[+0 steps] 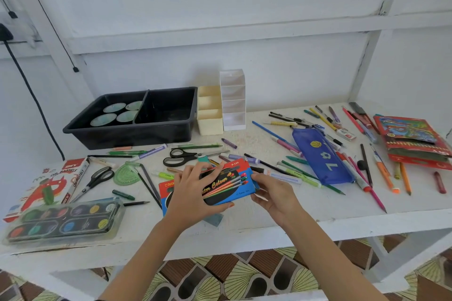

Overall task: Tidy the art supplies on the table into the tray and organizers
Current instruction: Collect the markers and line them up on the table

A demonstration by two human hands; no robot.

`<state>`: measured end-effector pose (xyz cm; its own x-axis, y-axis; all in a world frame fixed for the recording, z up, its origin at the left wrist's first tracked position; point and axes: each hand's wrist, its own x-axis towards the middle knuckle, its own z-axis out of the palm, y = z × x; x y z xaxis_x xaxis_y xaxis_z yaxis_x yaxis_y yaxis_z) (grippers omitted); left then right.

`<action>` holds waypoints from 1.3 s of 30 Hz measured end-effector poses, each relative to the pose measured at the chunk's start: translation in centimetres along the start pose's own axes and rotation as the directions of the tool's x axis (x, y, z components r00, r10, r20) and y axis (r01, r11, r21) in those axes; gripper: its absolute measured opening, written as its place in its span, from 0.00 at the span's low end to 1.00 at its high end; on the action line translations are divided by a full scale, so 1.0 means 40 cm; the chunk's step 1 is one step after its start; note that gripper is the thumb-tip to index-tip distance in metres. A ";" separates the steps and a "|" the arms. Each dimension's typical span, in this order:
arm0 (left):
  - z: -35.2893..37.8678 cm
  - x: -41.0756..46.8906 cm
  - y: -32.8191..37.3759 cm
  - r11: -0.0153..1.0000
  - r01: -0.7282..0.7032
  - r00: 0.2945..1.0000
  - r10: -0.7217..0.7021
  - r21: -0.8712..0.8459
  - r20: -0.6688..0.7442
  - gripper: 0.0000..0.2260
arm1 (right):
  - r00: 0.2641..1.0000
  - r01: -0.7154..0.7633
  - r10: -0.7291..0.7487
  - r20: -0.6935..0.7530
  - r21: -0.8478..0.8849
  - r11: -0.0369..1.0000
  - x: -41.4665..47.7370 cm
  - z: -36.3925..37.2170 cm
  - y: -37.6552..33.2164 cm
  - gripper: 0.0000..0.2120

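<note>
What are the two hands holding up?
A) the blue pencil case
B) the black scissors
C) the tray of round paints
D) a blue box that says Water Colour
D: the left hand and the right hand each grip one end of the blue water colour box.

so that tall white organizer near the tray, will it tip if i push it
Probably tippy: the white organizer is tall and narrow, and its compartments look empty, so likely light. A push near the top may topple it; the shorter cream organizer beside it might brace only that side.
</note>
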<state>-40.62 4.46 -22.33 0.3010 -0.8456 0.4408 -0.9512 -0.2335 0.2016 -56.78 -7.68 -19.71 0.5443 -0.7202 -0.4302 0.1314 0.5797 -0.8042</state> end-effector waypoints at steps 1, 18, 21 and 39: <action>0.001 -0.002 0.000 1.000 -0.002 1.000 0.002 0.003 -0.001 0.37 | 1.000 0.018 -0.018 -0.010 -0.017 1.000 0.000 0.002 0.003 0.02; 0.006 0.014 0.002 0.998 0.023 1.000 -0.022 0.059 -0.009 0.36 | 0.871 0.468 -0.489 0.051 -0.391 0.792 0.020 0.045 0.035 0.11; -0.014 0.004 -0.015 0.998 0.007 0.999 -0.009 0.057 0.041 0.38 | 0.894 0.414 -0.446 0.052 -0.481 0.773 0.035 0.046 0.041 0.13; -0.232 -0.354 -0.285 0.801 0.537 0.836 -0.547 0.265 -0.040 0.19 | 0.994 0.049 -0.018 0.110 -0.290 0.956 0.020 0.444 0.350 0.09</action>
<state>-33.41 23.54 -22.77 0.7750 -0.5598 0.2932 -0.6179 -0.7684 0.1663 -39.78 6.64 -24.02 0.6300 -0.6840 -0.3678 -0.0874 0.4081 -0.9087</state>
